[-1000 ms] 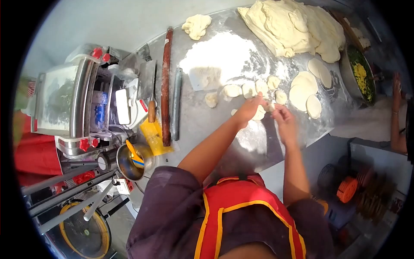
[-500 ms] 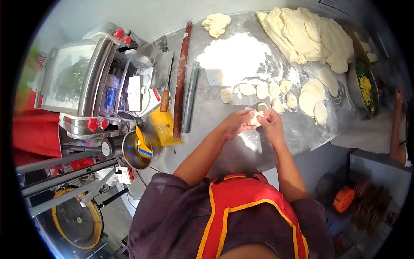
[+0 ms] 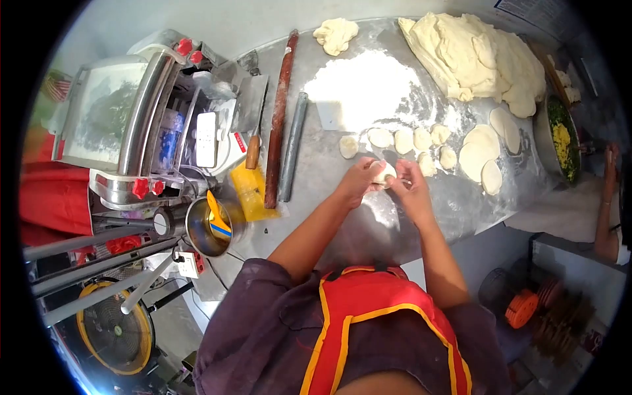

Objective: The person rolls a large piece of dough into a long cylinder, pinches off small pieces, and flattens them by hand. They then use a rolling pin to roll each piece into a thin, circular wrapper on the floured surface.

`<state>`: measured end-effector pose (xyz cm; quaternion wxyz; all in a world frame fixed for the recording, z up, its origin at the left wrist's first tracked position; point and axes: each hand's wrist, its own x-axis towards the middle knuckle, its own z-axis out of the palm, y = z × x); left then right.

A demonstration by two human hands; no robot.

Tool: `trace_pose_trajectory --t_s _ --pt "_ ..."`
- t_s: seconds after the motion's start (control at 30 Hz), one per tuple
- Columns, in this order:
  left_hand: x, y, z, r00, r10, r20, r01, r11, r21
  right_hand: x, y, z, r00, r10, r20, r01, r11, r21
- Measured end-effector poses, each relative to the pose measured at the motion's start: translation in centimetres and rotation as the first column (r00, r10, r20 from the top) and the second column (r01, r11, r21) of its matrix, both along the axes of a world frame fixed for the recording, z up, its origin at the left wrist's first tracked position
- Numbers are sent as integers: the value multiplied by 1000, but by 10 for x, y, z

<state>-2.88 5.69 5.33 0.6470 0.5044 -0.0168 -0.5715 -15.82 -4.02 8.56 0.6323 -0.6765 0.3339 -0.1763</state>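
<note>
A small piece of white dough (image 3: 383, 174) is held between my two hands above the metal table's near part. My left hand (image 3: 357, 182) grips it from the left side. My right hand (image 3: 411, 187) has its thumb against the dough's right edge, with the fingers curled. Just beyond my hands lie several small dough rounds (image 3: 403, 140), with one round (image 3: 348, 147) apart at the left. Flattened dough discs (image 3: 479, 153) lie to the right, some overlapping. White flour (image 3: 362, 85) is spread farther back on the table.
A large dough mass (image 3: 467, 59) and a dough lump (image 3: 335, 35) lie at the back. Left are a red rolling pin (image 3: 281, 118), a grey rod (image 3: 293, 148), a cleaver (image 3: 250, 108) and a metal pot (image 3: 197, 227). A bowl of greens (image 3: 559, 138) and another person's arm (image 3: 607, 197) are at right.
The dough in my hands has turned and looks rounder. Both hands have moved slightly up and left, and my right fingers have lifted partly off the dough.
</note>
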Motion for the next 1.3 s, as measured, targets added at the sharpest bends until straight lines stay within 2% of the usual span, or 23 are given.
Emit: trace_pose_trajectory --t_s 0.07,0.17,0.2,0.27,0.3,0.37,0.43,0.47,0.5,0.57,0.6,0.7,0.8,0.9,1.0,1.07,1.13,1.2,1.3 --pt "-4 -9 -12 998 32 50 -29 998 -49 6 1 4 994 108 33 -106 992 -70" --pt "-2 -14 13 990 -83 116 77 996 54 11 -15 1 974 177 -142 -213 930 -300" --pt "0 -18 19 992 -65 107 59 996 59 15 -22 10 979 179 -96 -193 969 -152" --pt "4 -24 25 995 -30 93 23 997 72 27 -47 8 984 127 -125 -134 990 -50" --pt "6 -24 25 988 2 154 -12 998 65 32 -62 6 985 102 -143 -102 995 2" --pt "12 -18 25 959 66 275 -82 996 45 46 -91 4 1000 8 -15 -9 998 -61" --pt "22 -8 22 910 117 398 -162 984 80 61 -134 -21 999 -35 -27 30 984 -175" --pt "28 -2 18 892 134 432 -197 975 104 69 -147 -20 989 -65 -134 13 934 -356" --pt "33 4 15 873 148 465 -232 964 127 75 -161 -28 977 -53 -208 -40 906 -421" --pt "39 16 9 790 188 584 -311 943 117 87 -185 -52 934 -49 -353 -157 833 -531" --pt "41 20 6 743 203 638 -347 932 108 89 -191 -59 878 -21 -478 -261 816 -516" --pt "47 25 2 681 111 724 -325 932 163 94 -196 -76 855 -124 -503 -289 692 -661" --pt "44 17 10 594 35 803 -300 936 181 89 -192 -61 865 -57 -499 -221 849 -480" --pt "42 -1 6 586 14 810 -230 962 149 72 -198 -70 951 -78 -299 -57 907 -418" --pt "34 -17 13 589 -13 808 -195 968 157 70 -202 -52 918 -4 -396 -87 973 -212" --pt "30 -24 8 566 -32 824 -177 971 159 74 -206 -64 910 59 -410 -201 929 -312" --pt "29 -34 3 466 -37 884 -153 981 121 81 -197 -53 885 91 -457 -308 849 -429" --pt "31 -51 -7 369 -39 929 -117 989 88 83 -198 -61 919 114 -378 -254 904 -344" --pt "42 -90 -13 159 -154 975 -34 986 161 86 -202 -76 957 98 -274 -176 945 -275"
